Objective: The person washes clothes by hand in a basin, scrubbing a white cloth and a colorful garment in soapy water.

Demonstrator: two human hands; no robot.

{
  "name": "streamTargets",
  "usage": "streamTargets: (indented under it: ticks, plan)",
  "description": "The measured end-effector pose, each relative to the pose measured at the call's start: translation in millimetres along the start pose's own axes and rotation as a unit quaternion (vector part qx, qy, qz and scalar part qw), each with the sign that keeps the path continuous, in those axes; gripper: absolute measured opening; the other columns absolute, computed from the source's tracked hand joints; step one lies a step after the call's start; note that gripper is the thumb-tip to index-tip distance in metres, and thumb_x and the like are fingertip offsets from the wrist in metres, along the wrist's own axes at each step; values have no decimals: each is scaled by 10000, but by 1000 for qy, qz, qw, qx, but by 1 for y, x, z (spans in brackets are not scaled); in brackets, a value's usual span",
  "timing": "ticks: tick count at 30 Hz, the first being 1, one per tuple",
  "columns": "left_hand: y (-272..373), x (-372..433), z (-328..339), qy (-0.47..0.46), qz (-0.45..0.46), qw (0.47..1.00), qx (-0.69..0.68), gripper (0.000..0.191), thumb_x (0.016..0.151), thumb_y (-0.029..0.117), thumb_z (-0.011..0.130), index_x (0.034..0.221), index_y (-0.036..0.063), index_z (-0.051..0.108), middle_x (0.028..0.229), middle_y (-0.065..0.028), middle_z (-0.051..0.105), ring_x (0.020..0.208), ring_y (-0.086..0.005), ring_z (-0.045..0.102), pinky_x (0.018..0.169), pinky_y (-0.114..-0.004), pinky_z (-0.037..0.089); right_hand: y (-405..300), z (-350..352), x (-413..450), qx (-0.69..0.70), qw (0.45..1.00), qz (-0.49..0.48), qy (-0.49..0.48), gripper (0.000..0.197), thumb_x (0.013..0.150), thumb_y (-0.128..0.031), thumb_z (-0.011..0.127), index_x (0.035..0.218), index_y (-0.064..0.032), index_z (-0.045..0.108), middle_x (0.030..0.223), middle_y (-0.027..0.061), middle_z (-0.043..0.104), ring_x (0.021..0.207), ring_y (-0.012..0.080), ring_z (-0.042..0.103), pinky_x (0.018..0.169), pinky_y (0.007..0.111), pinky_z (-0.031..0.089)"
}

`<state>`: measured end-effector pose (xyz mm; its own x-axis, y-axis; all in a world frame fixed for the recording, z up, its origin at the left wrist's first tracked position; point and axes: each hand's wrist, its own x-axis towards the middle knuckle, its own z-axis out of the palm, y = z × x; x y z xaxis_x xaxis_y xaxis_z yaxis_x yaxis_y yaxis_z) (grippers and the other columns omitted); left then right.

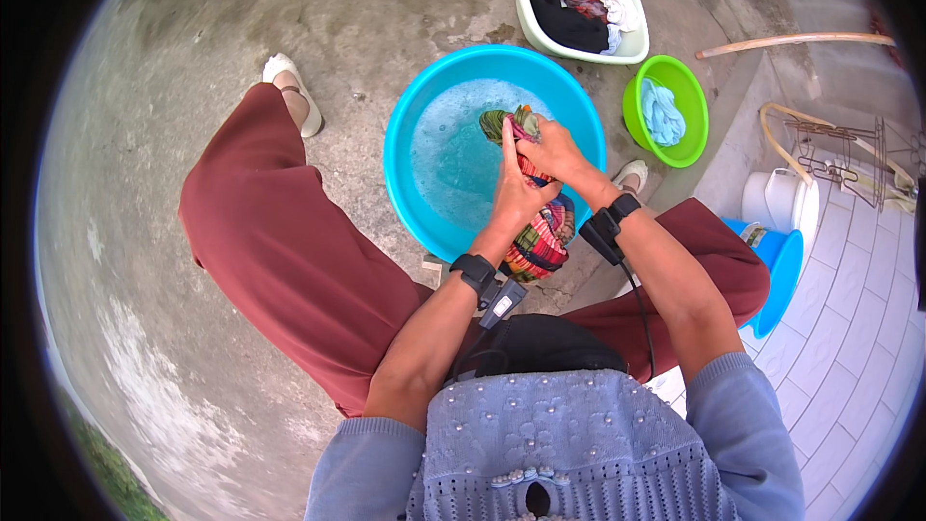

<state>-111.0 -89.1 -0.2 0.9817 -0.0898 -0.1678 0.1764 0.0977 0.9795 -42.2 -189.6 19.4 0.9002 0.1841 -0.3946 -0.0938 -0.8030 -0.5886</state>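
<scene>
A large round blue plastic basin (401, 130) with foamy water stands on the ground before me. Over its right part I hold a multicoloured patterned cloth (539, 250) with both hands. My left hand (517, 192) grips the cloth's middle, index finger stretched along it. My right hand (555, 150) is closed on the upper part, close beside the left. The lower end of the cloth bulges out near the basin's lower right rim. Some fingers are hidden by the hands and the cloth.
Beyond the basin stands a pale green tub (522, 3) with clothes. A small green basin (698, 112) holding light blue cloth (662, 113) is at the right. Farther right are a wooden stick (788, 41), wire racks (843, 152), a white bucket (774, 199) and a blue bucket (781, 282).
</scene>
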Motion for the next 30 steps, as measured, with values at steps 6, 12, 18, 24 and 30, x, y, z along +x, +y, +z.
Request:
streamTargets:
  ticks: [6,12,18,24,30]
  plan:
    - [7,1,-3,3,48,995,89,1074,610,109,735,1391,53,-1,1320,-232,320,1169,-332,418,932,-380,389,-12,-2,-3,-68,997,13,20,407,776,-262,542,1092,-9,494,827,278,575,794,424,563,703,468,461]
    - [2,2,-7,-76,-30,995,63,1092,603,120,732,1396,95,-19,1281,-221,385,1149,-335,443,927,-382,393,-21,-3,-10,-142,985,61,-73,376,848,-294,480,1111,-26,475,982,283,531,816,440,556,712,473,469]
    - [2,-3,0,-91,-71,993,23,1148,560,179,747,1368,30,-54,1167,-219,484,1051,-335,518,857,-375,435,-16,0,-16,-184,972,112,-91,394,848,-271,463,1096,35,453,1016,310,507,898,455,534,729,473,460]
    - [12,6,-6,-55,-109,990,-71,995,561,172,783,1331,-15,181,1165,-164,487,1047,-233,513,878,-339,433,-7,-28,0,13,976,52,-210,596,793,-321,551,1244,26,372,1181,257,454,998,356,531,826,405,436]
    - [17,25,-16,20,-201,939,-277,834,596,70,769,1275,-41,299,1112,-134,522,968,-190,551,795,-308,482,14,-52,-25,531,831,120,-115,620,835,-410,544,1306,-74,322,1226,154,446,1046,240,505,873,381,407]
